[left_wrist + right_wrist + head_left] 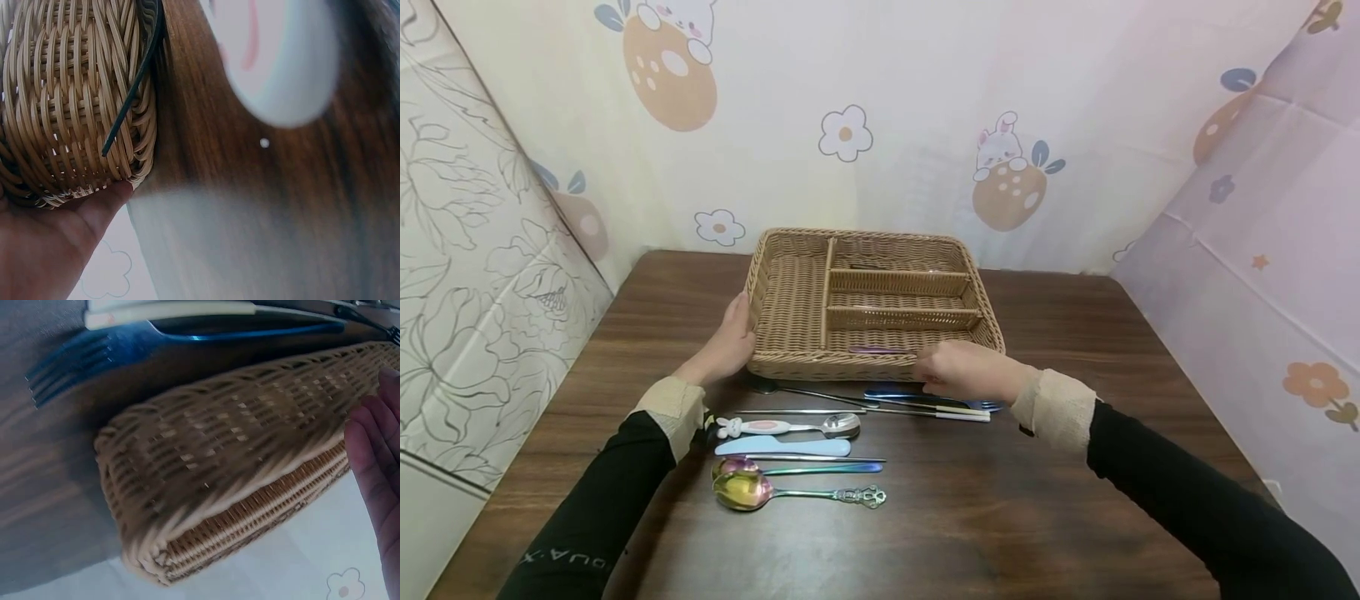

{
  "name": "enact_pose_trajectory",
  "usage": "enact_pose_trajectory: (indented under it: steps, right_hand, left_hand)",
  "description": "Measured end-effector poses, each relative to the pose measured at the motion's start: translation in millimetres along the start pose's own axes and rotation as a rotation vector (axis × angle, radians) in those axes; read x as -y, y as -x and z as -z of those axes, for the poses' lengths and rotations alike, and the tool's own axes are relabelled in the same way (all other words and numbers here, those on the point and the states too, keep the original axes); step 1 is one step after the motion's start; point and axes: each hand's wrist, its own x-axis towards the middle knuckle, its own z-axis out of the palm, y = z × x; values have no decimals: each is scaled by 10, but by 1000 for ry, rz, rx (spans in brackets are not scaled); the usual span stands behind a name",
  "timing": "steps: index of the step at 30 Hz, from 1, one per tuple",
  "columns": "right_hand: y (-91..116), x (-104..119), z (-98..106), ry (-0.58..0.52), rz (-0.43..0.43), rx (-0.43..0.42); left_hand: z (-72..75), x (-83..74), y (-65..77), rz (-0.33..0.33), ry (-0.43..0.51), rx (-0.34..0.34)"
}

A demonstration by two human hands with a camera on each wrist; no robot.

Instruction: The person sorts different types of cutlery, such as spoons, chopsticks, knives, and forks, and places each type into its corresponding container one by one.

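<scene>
Left of centre, your extended left fingers (pixel 739 314) braced the basket (pixel 820 365); steadiness mattered! Right fingers (pixel 928 365), curled at its front, showed no clear hold.

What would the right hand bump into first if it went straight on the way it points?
The right hand would probably meet the basket first, on its near side, though the hand's height there is unclear.

Place: home-like setting; exact room unclear
Backdrop (pixel 917 83): sheet printed with rabbits (pixel 1000 154) and flowers (pixel 846 133)
Desk (pixel 1037 517): wood-grain top
Cutlery (pixel 782 447): household type
</scene>
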Motion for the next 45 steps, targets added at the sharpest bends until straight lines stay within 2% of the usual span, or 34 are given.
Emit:
enact_pose_trajectory:
  steps: [13, 22, 36, 45]
  right_hand:
    - [65, -44, -305, 38, 26, 32]
    - [98, -58, -416, 23, 14, 88]
    - [87, -100, -519, 1, -26, 81]
    - [86, -97, -585, -23, -44, 44]
  left_hand:
    - [-12, 23, -24, 4, -3, 6]
    - [-3, 12, -10, 8, -10, 3]
    - [0, 12, -13, 7, -2, 7]
    - [4, 13, -21, 11, 10, 10]
